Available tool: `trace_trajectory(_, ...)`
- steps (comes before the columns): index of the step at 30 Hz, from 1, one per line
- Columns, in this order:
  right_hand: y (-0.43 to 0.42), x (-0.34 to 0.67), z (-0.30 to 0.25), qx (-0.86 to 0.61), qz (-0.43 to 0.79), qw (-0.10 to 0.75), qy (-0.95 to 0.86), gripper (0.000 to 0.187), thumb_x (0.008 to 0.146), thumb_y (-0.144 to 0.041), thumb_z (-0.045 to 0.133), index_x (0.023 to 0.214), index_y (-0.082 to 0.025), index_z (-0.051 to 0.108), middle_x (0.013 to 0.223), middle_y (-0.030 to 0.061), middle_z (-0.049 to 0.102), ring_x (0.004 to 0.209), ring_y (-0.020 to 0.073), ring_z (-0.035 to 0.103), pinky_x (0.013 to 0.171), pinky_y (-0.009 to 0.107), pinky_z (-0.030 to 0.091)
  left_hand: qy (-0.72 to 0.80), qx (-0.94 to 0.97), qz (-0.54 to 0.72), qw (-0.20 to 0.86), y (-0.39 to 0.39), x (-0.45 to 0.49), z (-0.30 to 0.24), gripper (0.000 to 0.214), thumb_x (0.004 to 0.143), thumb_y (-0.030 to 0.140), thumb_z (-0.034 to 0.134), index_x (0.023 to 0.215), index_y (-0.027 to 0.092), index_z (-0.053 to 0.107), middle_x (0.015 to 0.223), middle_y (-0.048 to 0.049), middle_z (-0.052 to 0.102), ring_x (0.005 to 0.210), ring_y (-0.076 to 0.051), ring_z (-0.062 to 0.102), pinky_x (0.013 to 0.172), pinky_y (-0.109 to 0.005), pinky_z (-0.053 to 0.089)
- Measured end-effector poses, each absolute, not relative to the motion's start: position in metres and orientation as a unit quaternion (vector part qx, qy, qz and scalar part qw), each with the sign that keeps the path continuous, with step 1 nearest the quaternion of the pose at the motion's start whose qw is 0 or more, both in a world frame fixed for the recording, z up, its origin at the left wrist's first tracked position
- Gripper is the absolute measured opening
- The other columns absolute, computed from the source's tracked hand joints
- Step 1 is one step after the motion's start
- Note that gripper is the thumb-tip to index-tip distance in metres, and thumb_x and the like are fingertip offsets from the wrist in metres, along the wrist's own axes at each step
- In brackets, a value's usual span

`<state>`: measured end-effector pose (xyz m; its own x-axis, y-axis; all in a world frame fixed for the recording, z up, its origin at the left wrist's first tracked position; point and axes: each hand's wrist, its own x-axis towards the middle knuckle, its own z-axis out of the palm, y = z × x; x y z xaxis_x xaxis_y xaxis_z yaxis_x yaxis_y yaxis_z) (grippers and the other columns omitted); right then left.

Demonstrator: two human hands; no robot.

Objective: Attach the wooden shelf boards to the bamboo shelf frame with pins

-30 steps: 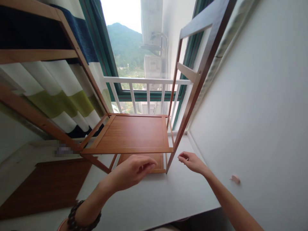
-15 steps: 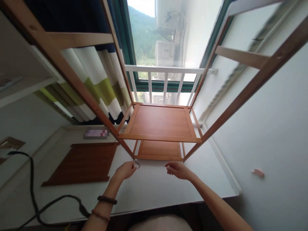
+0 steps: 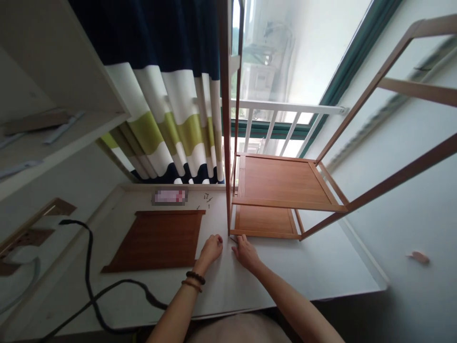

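A bamboo-coloured shelf rack (image 3: 285, 183) stands on the white table (image 3: 321, 271), with a lower shelf (image 3: 264, 221) just above the tabletop. Its front left post (image 3: 224, 143) rises straight up in front of me. My left hand (image 3: 211, 247) is curled closed on the table just left of that post's foot. My right hand (image 3: 245, 251) sits just right of the foot, fingers bent and touching the lower shelf's front rail. A thin metal piece lies between the two hands; which hand grips it is unclear.
A loose brown panel (image 3: 157, 238) lies flat on the table to the left, small screws (image 3: 205, 197) behind it. A black cable (image 3: 89, 267) snakes across the left side. Striped curtain (image 3: 167, 128), window railing (image 3: 285, 107) behind; white wall with a pink hook (image 3: 417, 257) on the right.
My view has swung left and down, so the rack's post now stands upright at centre. Both hands have come together at the post's foot; the right hand moved left.
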<state>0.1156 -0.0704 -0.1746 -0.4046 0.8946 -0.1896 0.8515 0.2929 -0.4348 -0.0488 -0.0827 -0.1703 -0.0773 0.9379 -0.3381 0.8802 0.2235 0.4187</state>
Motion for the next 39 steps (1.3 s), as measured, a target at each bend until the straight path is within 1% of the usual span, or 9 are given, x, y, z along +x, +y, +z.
trace_trajectory(4,-0.074,0.109,-0.182,-0.563,0.194,0.013,-0.803,0.018,0.088,-0.025,0.036,0.097,-0.017,0.049,0.102,0.0094,0.052,0.084,0.0196,0.059,0.064,0.027,0.042,0.725,0.626,0.060,0.281,-0.086,-0.057,-0.173,0.018,0.080,0.017,0.039,0.088,0.017,0.055,0.090,-0.0051,0.060,0.081,-0.014,0.057,0.069,-0.023,0.039)
trace_trajectory(8,-0.073,0.126,-0.185,-0.570,0.187,-0.013,-0.800,0.020,0.089,-0.016,0.031,0.091,-0.017,0.051,0.098,0.0093,0.055,0.087,0.0185,0.058,0.068,0.027,0.042,0.719,0.626,0.043,0.299,-0.087,-0.062,-0.176,0.016,0.079,0.021,0.041,0.089,0.021,0.054,0.078,-0.0019,0.062,0.074,-0.015,0.058,0.062,-0.024,0.037)
trace_trajectory(14,-0.077,0.154,-0.184,-0.620,0.192,-0.057,-0.759,0.032,0.082,0.000,0.024,0.089,-0.013,0.053,0.097,0.0145,0.056,0.086,0.0207,0.058,0.067,0.029,0.044,0.722,0.623,0.036,0.299,-0.083,-0.059,-0.179,0.015,0.078,0.023,0.041,0.086,0.022,0.053,0.080,-0.0040,0.063,0.077,-0.019,0.058,0.063,-0.028,0.037)
trace_trajectory(19,-0.078,0.159,-0.182,-0.620,0.252,-0.036,-0.742,0.032,0.078,0.003,0.026,0.087,-0.011,0.053,0.098,0.0194,0.057,0.086,0.0235,0.059,0.069,0.034,0.044,0.725,0.613,0.048,0.311,-0.082,-0.054,-0.179,0.013,0.075,0.021,0.044,0.083,0.020,0.055,0.080,-0.0058,0.063,0.079,-0.020,0.059,0.067,-0.030,0.039)
trace_trajectory(25,-0.063,0.164,-0.183,-0.585,0.424,0.036,-0.691,0.022,0.079,-0.008,0.036,0.096,-0.014,0.048,0.072,0.0043,0.059,0.062,0.0150,0.060,0.052,0.025,0.044,0.683,0.618,0.111,0.373,-0.088,-0.053,-0.171,0.013,0.076,0.021,0.047,0.084,0.018,0.057,0.081,-0.0023,0.063,0.074,-0.014,0.059,0.068,-0.024,0.043)
trace_trajectory(29,-0.061,0.174,-0.171,-0.559,0.553,0.132,-0.603,0.033,0.082,-0.026,0.043,0.113,-0.015,0.042,0.076,0.0017,0.058,0.063,0.0126,0.061,0.049,0.023,0.045,0.655,0.626,0.182,0.381,-0.098,-0.045,-0.160,0.018,0.081,0.020,0.040,0.094,0.019,0.053,0.101,-0.0040,0.060,0.079,-0.011,0.057,0.072,-0.023,0.045)
trace_trajectory(32,-0.069,0.190,-0.150,-0.481,0.698,0.252,-0.467,0.048,0.072,-0.038,0.060,0.112,-0.014,0.049,0.074,0.0011,0.057,0.063,0.0124,0.058,0.053,0.025,0.045,0.631,0.638,0.206,0.391,-0.102,-0.034,-0.153,0.018,0.082,0.021,0.037,0.092,0.019,0.052,0.099,-0.0050,0.059,0.077,-0.012,0.058,0.070,-0.024,0.047)
trace_trajectory(36,-0.084,0.216,-0.116,-0.425,0.754,0.327,-0.380,0.058,0.067,-0.031,0.067,0.120,-0.021,0.047,0.073,-0.0010,0.057,0.058,0.0106,0.056,0.053,0.025,0.044,0.576,0.673,0.209,0.414,-0.095,-0.009,-0.133,0.016,0.081,0.022,0.040,0.088,0.019,0.054,0.090,-0.0038,0.061,0.074,-0.013,0.058,0.067,-0.025,0.048)
trace_trajectory(39,-0.090,0.239,-0.091,-0.421,0.748,0.376,-0.349,0.041,0.068,-0.028,0.065,0.107,-0.020,0.057,0.068,-0.0018,0.055,0.053,0.0105,0.055,0.049,0.025,0.042,0.516,0.714,0.214,0.423,-0.084,0.019,-0.098,0.018,0.084,0.026,0.039,0.088,0.020,0.056,0.090,-0.0036,0.062,0.073,-0.013,0.057,0.067,-0.025,0.049)
